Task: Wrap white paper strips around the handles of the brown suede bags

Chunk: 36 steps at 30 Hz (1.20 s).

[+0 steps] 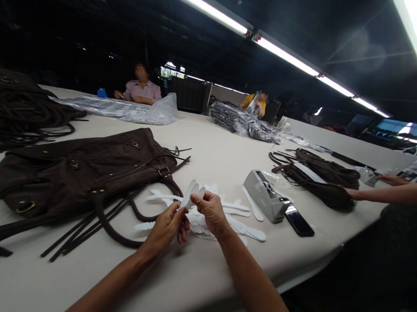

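Between my two hands are a few white serrated strips (188, 195), their rounded ends fanned upward. My left hand (168, 223) is closed on the strips from the left, fingers curled. My right hand (209, 212) pinches them near the top between thumb and fingers. Under and behind the hands lies a loose pile of white strips (238, 225) on the pale table (208, 160). To the left a dark brown bag (85, 168) lies flat, one of its looped handles reaching close to the pile.
A grey tape dispenser (264, 196) and a black phone (299, 220) are right of the pile. Another person's arm (384, 192) touches brown bags at the right. More bags (22, 104) lie far left; plastic-wrapped items (234, 118) and two people are at the back.
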{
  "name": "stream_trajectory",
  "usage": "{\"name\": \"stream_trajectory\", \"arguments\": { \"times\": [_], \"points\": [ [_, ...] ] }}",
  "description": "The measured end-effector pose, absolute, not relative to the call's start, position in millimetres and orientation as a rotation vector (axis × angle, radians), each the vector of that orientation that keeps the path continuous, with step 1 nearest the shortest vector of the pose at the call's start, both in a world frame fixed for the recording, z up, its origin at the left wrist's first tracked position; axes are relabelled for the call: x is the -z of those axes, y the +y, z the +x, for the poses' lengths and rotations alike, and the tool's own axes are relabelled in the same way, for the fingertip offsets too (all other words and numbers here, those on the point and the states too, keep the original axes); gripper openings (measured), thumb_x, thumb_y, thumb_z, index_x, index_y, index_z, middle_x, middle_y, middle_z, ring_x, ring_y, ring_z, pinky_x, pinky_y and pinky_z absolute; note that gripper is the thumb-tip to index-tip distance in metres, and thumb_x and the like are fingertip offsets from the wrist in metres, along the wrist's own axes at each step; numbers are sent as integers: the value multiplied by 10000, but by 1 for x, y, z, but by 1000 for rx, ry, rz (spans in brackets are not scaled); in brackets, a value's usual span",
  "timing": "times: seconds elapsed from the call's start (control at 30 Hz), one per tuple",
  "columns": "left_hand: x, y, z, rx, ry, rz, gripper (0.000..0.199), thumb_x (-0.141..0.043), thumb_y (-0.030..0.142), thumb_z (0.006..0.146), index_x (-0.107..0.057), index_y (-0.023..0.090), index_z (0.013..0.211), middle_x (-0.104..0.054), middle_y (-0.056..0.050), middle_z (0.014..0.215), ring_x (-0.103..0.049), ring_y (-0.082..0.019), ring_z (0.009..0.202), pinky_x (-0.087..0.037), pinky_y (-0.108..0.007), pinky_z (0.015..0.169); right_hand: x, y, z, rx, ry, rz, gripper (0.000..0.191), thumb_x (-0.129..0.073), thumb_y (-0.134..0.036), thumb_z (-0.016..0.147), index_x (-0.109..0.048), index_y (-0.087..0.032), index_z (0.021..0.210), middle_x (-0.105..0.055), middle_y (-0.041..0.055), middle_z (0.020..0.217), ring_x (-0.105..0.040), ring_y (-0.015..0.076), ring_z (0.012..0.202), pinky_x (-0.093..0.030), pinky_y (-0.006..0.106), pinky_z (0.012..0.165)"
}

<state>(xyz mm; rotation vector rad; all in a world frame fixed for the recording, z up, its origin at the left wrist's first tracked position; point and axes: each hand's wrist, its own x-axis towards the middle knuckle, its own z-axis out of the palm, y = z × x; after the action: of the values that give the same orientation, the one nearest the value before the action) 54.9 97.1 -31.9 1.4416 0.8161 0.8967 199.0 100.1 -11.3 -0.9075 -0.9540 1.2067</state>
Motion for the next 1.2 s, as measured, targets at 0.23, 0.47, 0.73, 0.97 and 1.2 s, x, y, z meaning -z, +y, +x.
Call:
{"name": "stream_trajectory", "arguments": {
  "times": [0.23, 0.47, 0.73, 0.97, 1.2],
  "points": [
    [33, 98, 50, -1102, 902, 1644, 375, -498, 490, 901, -522, 213, 1153, -633, 14, 745, -574, -114, 534, -482, -227, 514, 11, 100, 197, -1288, -843, -981, 549, -831, -456, 575, -342, -209, 549, -277, -112, 443, -165, 41, 419, -87, 241, 424],
    [21, 95, 51, -1017, 876, 1387, 393, -715, 477, 747, -579, 163, 942, -557, 41, 670, -527, -102, 565, -459, -200, 508, 22, 97, 191, -1137, -1144, -1061, 471, -803, -484, 624, -432, -199, 573, -545, -38, 514, -482, 112, 468, -358, 236, 478],
    [14, 110, 39, -1383, 957, 916, 460, -780, 504, 644, -578, 140, 841, -667, -17, 775, -615, -130, 646, -515, -242, 634, 20, 104, 205, -872, -974, -1157, 531, -760, -572, 641, -383, -210, 550, -369, -69, 484, -333, 87, 475, -280, 239, 485],
    [2, 113, 23, -1250, 817, 1011, 431, -793, 441, 666, -506, 159, 821, -656, 4, 684, -507, -69, 469, -393, -179, 468, 15, 108, 241, -221, -1135, -1597, 393, -828, -360, 579, -708, -204, 920, -648, 70, 943, -554, 237, 874, -424, 348, 802],
    [14, 96, 45, -889, 896, 1350, 387, -636, 526, 793, -534, 160, 861, -664, -18, 655, -493, -83, 405, -334, -186, 421, 13, 100, 200, -936, -1301, -1029, 243, -738, -420, 732, -759, -178, 753, -666, 35, 733, -575, 158, 695, -452, 285, 690]
  ]
}}
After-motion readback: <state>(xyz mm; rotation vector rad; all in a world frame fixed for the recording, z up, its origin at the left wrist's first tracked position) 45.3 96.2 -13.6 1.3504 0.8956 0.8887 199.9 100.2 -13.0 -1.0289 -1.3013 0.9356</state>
